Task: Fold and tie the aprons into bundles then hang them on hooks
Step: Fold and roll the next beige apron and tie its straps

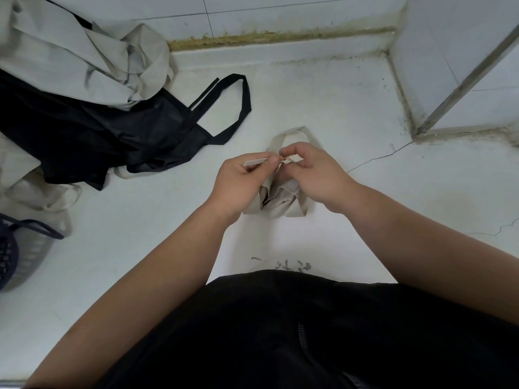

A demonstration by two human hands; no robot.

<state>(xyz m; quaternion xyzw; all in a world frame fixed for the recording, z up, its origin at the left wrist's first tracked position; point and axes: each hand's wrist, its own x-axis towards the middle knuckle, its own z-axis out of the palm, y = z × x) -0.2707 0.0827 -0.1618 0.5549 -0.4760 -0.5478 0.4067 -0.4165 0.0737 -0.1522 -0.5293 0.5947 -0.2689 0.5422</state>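
Pinching a beige strap (257, 162) in my left hand (241, 183), right hand (313, 172) pinching its other end, both over the beige bundle (280, 199), black apron (92, 136) left of it on the counter (323, 102).

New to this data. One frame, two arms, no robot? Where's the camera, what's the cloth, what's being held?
There is no robot: a person wears one wide-angle camera on the head, looking down at their own bare arms. The left hand and right hand each pinch a beige strap above a folded beige apron, apparently tying it into a bundle. It lies on a white surface against a tiled wall. To the left lie a black apron and more loose beige cloth, with a dark basket at the edge.
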